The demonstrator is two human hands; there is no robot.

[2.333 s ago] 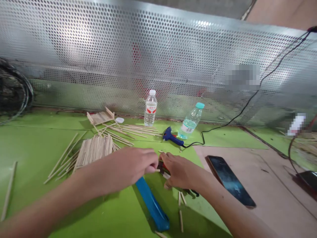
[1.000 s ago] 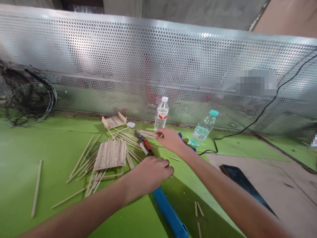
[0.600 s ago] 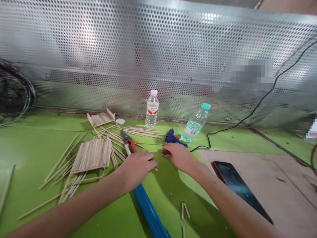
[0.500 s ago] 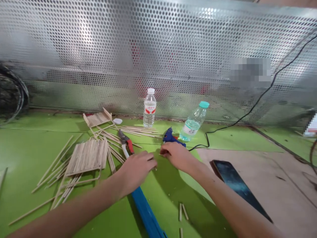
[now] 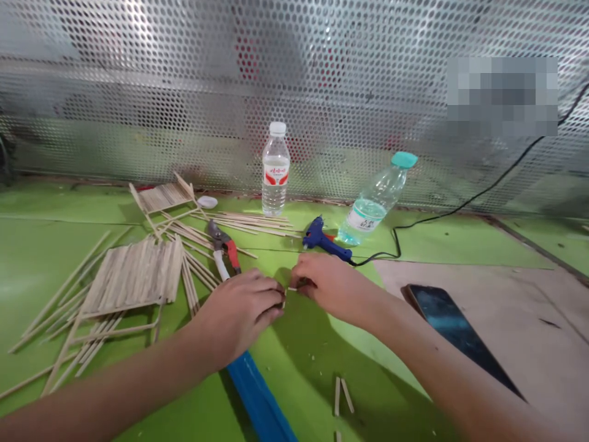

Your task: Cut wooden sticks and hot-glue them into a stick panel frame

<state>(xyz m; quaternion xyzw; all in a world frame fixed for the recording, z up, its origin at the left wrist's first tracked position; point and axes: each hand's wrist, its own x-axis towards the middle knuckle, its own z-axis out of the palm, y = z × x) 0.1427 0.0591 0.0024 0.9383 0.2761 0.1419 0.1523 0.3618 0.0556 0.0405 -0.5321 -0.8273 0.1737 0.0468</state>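
My left hand (image 5: pixel 243 310) is closed in a pinch around a short wooden stick piece (image 5: pixel 284 301), whose end shows at the fingertips. Opposite it, my right hand (image 5: pixel 329 282) pinches another short stick piece (image 5: pixel 292 289) that points toward the left hand. A small gap separates the two pieces. Just beyond my right hand lies a blue glue gun (image 5: pixel 324 239) with a black cord. Cutting pliers (image 5: pixel 221 242) with one red and one white handle rest beyond my left hand. A long blue bar (image 5: pixel 260 396) runs under the left wrist toward me.
Two small stick structures (image 5: pixel 133 273) stand among loose sticks (image 5: pixel 202 270) at left. A clear water bottle (image 5: pixel 276 178) stands upright; a green-capped bottle (image 5: pixel 370 205) leans. A phone (image 5: pixel 453 328) lies right. Short cut sticks (image 5: pixel 337 396) lie in front. Perforated metal sheet (image 5: pixel 207 80) closes off the back.
My view has tilted down and moved a little closer. Both hands stay close together; the stick ends at their fingertips now show more plainly.
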